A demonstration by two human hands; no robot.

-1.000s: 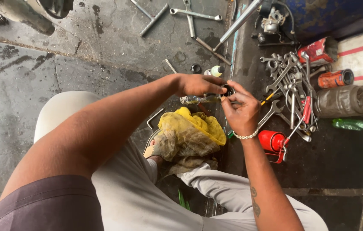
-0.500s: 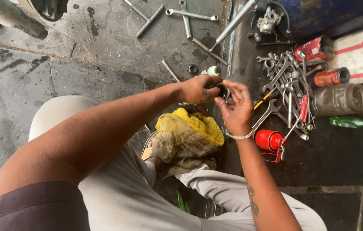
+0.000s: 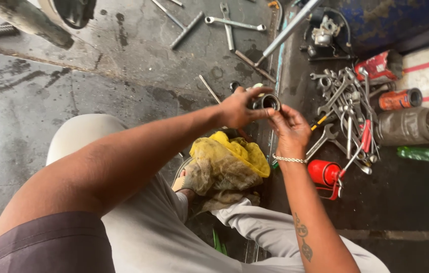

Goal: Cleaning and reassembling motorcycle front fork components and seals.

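Both my hands meet over a small dark metal ring-shaped part [image 3: 267, 102] with a hollow centre. My left hand [image 3: 239, 107] grips it from the left with thumb and fingers. My right hand [image 3: 289, 129], a chain bracelet on its wrist, pinches it from below and to the right. Under the hands a dirty yellow rag [image 3: 227, 162] lies over my knee. My grey trousers [image 3: 184, 237] fill the lower middle of the view.
A heap of wrenches and spanners [image 3: 348, 108] lies to the right, beside a red can [image 3: 325, 173], an orange can [image 3: 398, 99] and a green bottle [image 3: 419, 152]. Loose wrenches [image 3: 232, 23] and a metal rod [image 3: 290, 28] lie on the oily concrete floor [image 3: 32, 106] ahead.
Both hands have stayed together on the ring part and shifted slightly, turning its open end more toward me. The view has tilted a little.
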